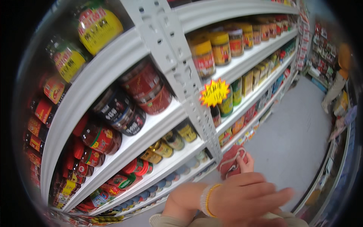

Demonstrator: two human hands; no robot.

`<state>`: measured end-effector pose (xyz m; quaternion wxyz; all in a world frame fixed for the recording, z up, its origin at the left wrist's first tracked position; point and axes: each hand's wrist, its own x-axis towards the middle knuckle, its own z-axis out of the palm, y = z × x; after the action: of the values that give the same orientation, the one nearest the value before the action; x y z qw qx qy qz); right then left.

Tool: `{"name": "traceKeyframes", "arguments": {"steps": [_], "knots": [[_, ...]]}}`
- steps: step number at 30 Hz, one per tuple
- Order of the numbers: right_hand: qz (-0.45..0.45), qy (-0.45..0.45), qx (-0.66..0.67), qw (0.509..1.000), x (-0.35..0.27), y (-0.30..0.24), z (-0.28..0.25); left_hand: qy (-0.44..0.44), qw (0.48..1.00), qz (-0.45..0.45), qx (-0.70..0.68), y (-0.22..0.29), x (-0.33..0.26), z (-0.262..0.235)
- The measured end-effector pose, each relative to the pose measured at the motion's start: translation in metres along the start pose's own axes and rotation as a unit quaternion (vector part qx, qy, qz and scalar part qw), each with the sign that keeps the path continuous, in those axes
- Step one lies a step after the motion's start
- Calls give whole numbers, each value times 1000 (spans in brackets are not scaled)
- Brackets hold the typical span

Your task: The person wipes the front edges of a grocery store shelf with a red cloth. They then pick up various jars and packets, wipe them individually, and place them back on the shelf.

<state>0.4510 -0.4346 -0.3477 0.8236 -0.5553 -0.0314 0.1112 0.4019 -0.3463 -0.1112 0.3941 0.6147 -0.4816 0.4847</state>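
My left hand (pixel 242 195) reaches in from the lower edge, blurred, with its fingers stretched to the right. It has pale and yellow bead bracelets (pixel 207 199) on the wrist. Its thumb sticks up against a red cloth (pixel 231 163) with a white cord, which it holds just in front of the lowest shelf. How the other fingers grip the cloth is hidden. My right hand does not show. The nearest goods are small tins and jars (pixel 166 145) on the low shelves.
White store shelving (pixel 124 56) fills the left and middle, and a perforated upright post (pixel 181 75) carries a yellow starburst price tag (pixel 214 92). Jars with yellow lids (pixel 211 51) and dark and red tubs (pixel 145 89) stand on it. A grey aisle floor (pixel 291 132) runs right. Another person (pixel 336 85) stands far off.
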Motion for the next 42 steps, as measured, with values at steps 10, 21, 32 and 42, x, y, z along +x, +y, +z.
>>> {"name": "traceKeyframes", "arguments": {"steps": [10,21,32,42], "knots": [[-123,-257,-22,958,34,-64,21,-67,794,-588,-137,-24,-189,-11],[-462,25,-224,858,221,-179,88,215,732,-646,-24,-20,-218,-13],[-465,48,-360,807,257,-202,121,380,691,-614,0,-24,-197,28],[-480,18,-328,814,261,-195,112,382,700,-603,31,-31,-206,53]]}}
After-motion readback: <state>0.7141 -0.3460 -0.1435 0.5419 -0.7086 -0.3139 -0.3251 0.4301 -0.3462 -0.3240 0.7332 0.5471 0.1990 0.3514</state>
